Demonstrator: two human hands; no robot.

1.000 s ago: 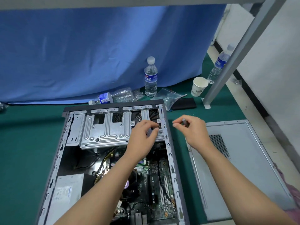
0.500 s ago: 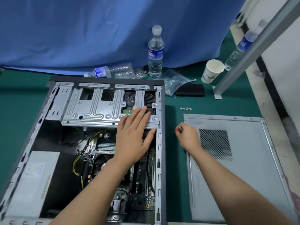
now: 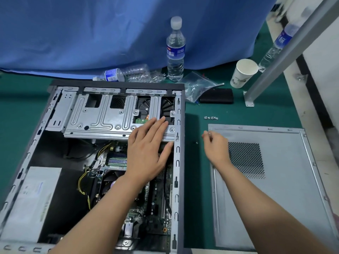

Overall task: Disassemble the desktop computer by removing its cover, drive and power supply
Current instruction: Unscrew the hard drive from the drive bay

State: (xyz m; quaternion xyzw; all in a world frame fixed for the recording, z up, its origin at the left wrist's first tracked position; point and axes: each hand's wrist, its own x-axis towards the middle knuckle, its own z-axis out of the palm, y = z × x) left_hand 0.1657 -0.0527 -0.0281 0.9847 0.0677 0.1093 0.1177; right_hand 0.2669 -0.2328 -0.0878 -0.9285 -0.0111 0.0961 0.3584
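Note:
The open computer case (image 3: 178,162) lies on its side on the green mat, its motherboard exposed. My left hand (image 3: 148,151) rests flat, fingers apart, on the right end of the metal drive cage (image 3: 95,121); a drive (image 3: 143,107) shows through the cage's openings. The grey power supply (image 3: 33,198) sits in the case's near-left corner. The removed cover (image 3: 284,198) lies to the right of the case. My right hand (image 3: 216,149) hovers at the cover's far-left corner, fingertips pinched on a small screw. A loose screw (image 3: 196,143) lies on the mat beside it.
A short row of screws (image 3: 211,117) lies beyond the cover. Behind the case are an upright water bottle (image 3: 175,52), a crushed bottle (image 3: 126,74), a plastic bag (image 3: 198,85), a black flat object (image 3: 216,96), a paper cup (image 3: 242,74) and a slanted metal post (image 3: 275,57).
My left hand went from pinching at the cage's right edge to lying flat on it. My right hand dropped toward the cover's corner. The view moved closer and lower.

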